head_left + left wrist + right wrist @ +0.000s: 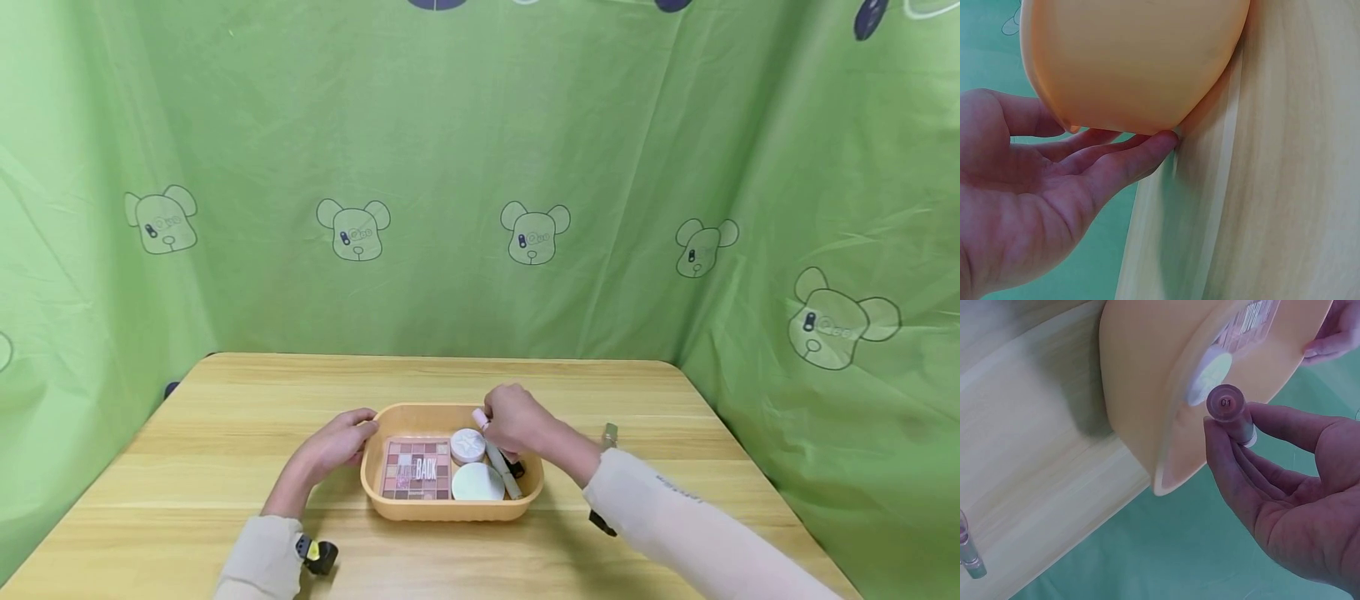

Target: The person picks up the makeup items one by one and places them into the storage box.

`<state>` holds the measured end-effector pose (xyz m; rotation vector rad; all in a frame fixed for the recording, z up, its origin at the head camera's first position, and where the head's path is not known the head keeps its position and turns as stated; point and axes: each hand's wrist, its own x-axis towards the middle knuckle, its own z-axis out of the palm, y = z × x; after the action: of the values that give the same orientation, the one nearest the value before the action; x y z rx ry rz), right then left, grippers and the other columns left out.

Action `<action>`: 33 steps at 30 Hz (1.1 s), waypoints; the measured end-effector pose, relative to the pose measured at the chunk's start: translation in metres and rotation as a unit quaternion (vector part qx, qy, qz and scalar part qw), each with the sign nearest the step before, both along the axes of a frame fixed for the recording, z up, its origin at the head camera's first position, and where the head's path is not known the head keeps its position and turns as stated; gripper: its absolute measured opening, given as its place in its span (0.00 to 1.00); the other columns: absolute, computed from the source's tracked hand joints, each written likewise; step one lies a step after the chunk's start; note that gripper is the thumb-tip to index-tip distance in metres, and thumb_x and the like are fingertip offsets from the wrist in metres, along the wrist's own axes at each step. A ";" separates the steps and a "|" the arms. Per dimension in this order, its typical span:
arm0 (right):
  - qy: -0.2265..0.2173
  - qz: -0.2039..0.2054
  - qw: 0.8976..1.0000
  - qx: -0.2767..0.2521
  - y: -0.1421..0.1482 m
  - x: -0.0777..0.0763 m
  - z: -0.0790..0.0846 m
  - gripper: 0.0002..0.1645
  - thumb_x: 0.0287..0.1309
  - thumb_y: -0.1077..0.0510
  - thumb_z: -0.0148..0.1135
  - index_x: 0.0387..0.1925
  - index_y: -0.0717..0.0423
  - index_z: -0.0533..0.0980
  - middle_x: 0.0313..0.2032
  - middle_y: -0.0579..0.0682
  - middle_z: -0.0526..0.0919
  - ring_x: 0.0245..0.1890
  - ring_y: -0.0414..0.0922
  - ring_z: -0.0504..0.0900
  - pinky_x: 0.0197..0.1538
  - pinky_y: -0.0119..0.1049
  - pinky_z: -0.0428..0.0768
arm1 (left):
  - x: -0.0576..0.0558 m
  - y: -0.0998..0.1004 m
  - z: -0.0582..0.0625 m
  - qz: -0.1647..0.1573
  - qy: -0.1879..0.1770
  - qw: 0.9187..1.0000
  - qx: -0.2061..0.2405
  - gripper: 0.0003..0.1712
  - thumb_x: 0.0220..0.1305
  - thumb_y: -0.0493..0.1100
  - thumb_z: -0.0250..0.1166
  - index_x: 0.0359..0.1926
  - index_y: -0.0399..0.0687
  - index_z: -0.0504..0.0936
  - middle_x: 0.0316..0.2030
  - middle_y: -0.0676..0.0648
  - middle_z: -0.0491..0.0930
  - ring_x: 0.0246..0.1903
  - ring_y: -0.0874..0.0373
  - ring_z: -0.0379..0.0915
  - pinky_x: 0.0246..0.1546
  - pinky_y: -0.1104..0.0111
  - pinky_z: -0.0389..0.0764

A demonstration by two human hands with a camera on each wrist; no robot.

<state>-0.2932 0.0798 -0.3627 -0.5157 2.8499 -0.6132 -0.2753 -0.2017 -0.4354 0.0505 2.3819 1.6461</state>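
An orange plastic basket [450, 510] stands on the table. My left hand [341, 440] holds its left end, with the thumb at the rim and the other fingers against the outer wall [1135, 69]. Over the basket's right end, my right hand [517, 419] pinches a small pink lip gloss tube [1227, 405] between thumb and fingers; "01" is marked on its end. Inside the basket lie an eyeshadow palette [417, 469], a round white patterned case [468, 446], a larger white disc-shaped compact [477, 482] and a grey-green tube [502, 471]. A black item there is partly hidden.
Another slim tube with a greenish end [611, 434] is on the wooden table [300, 379], right of the basket and partly behind my right sleeve. A green printed curtain [442, 300] hangs behind the table and along its sides.
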 end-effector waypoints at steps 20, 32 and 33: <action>-0.026 0.010 0.999 -0.036 -0.020 0.008 -0.013 0.10 0.56 0.72 0.64 0.41 0.68 0.81 0.29 0.57 0.80 0.17 0.46 0.81 0.22 0.39 0.85 | 0.000 0.000 -0.001 0.008 -0.002 1.000 -0.002 0.25 0.79 0.43 0.45 0.66 0.30 0.69 0.54 0.36 0.80 0.52 0.50 0.79 0.51 0.58 0.84; 0.006 0.027 0.999 0.018 -0.025 0.013 -0.019 0.03 0.56 0.63 0.69 0.33 0.56 0.83 0.21 0.47 0.80 0.15 0.41 0.79 0.18 0.31 0.78 | -0.001 -0.001 -0.002 0.012 -0.003 1.000 0.000 0.24 0.79 0.43 0.45 0.66 0.32 0.69 0.50 0.39 0.80 0.47 0.53 0.78 0.46 0.63 0.83; 0.003 0.029 0.999 0.015 -0.026 0.013 -0.020 0.03 0.55 0.63 0.69 0.33 0.56 0.82 0.20 0.47 0.80 0.15 0.42 0.80 0.18 0.31 0.78 | -0.001 -0.001 -0.002 0.011 -0.003 1.000 0.000 0.24 0.79 0.43 0.45 0.66 0.31 0.69 0.50 0.38 0.80 0.47 0.53 0.78 0.46 0.63 0.83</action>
<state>-0.2798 0.0543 -0.3824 -0.5943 2.8346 -0.5593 -0.2760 -0.2029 -0.4375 0.0186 2.3863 1.6539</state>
